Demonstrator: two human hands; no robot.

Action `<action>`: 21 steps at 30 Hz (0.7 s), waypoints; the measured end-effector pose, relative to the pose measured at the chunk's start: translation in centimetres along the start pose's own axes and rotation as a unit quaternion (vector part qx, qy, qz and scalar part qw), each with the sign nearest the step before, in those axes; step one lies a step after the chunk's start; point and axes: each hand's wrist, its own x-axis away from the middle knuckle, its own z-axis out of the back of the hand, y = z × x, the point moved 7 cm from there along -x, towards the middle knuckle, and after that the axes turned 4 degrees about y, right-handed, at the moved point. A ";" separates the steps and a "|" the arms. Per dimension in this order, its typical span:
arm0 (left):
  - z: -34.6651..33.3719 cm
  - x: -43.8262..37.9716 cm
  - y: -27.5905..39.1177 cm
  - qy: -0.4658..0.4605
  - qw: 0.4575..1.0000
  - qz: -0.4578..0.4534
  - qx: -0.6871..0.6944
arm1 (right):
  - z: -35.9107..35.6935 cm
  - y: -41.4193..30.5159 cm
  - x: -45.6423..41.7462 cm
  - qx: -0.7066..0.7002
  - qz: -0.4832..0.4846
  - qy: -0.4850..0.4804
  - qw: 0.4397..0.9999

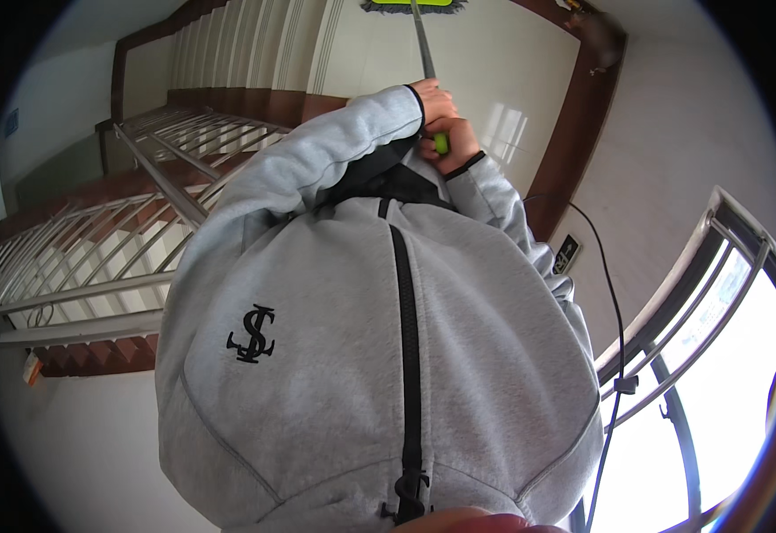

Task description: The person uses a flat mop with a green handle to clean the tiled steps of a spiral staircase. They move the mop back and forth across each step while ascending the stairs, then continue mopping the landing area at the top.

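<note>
Both of my hands grip the pole of a flat mop in front of my body. My left hand (436,100) is wrapped around the grey metal pole (422,43), the farther of the two. Just nearer to me, my right hand (458,145) closes on the pole's end, where a green end grip (441,142) shows between the fingers. At the top edge of the view, the green mop head (404,4) with its grey fringe (421,9) lies on the pale tiled floor (375,53), partly cut off by the frame.
Pale stair steps (248,46) rise at the upper left. A stainless steel railing (161,176) runs along the left. A brown skirting border (561,133) meets the white wall (668,120). On the right are a barred window (681,373) and a hanging black cable (611,293).
</note>
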 end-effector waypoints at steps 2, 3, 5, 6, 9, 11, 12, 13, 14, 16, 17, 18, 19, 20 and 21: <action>-0.4 1.1 1.9 -0.021 1.000 0.010 0.020 | 0.6 1.7 0.9 -0.001 -0.002 -0.005 1.000; -0.7 1.4 2.5 -0.027 0.999 0.015 0.030 | 0.8 2.3 1.3 -0.003 0.002 0.003 1.000; -1.3 2.1 3.3 -0.011 1.000 0.014 0.014 | 1.1 3.4 2.3 -0.007 0.012 0.020 1.000; -1.8 2.6 3.9 -0.009 1.000 0.019 0.009 | 1.1 4.2 2.7 -0.014 0.027 0.024 0.999; -2.6 4.4 6.0 0.008 0.999 0.024 -0.030 | 1.6 6.8 3.7 -0.029 0.061 0.038 0.997; -3.0 5.4 7.7 0.030 0.996 0.018 -0.078 | 3.1 9.1 4.2 -0.037 0.070 0.046 0.996; -3.9 5.7 8.8 0.045 0.993 0.013 -0.108 | 3.5 10.0 4.8 -0.033 0.076 0.055 0.995; -4.8 6.1 9.8 0.060 0.989 0.009 -0.137 | 4.2 10.9 5.0 -0.031 0.071 0.060 0.995; -5.3 6.6 10.6 0.090 0.983 -0.007 -0.162 | 5.0 11.8 5.0 -0.028 0.066 0.064 0.995; -5.7 7.3 11.7 0.100 0.983 -0.015 -0.150 | 6.0 13.3 5.0 -0.048 0.076 0.059 0.994; -5.9 7.7 12.3 0.105 0.984 -0.019 -0.144 | 6.2 13.9 4.9 -0.053 0.077 0.031 0.995; -6.2 8.1 12.3 0.115 0.983 -0.025 -0.142 | 5.7 14.3 5.4 -0.046 0.084 0.044 0.994; -6.6 8.4 12.4 0.117 0.983 -0.025 -0.142 | 5.2 14.5 5.9 -0.039 0.091 0.056 0.993; -6.9 8.7 12.5 0.118 0.982 -0.025 -0.142 | 5.4 14.9 5.9 -0.038 0.089 0.052 0.994; -6.9 9.0 12.6 0.119 0.982 -0.028 -0.144 | 5.5 15.3 5.8 -0.040 0.089 0.047 0.994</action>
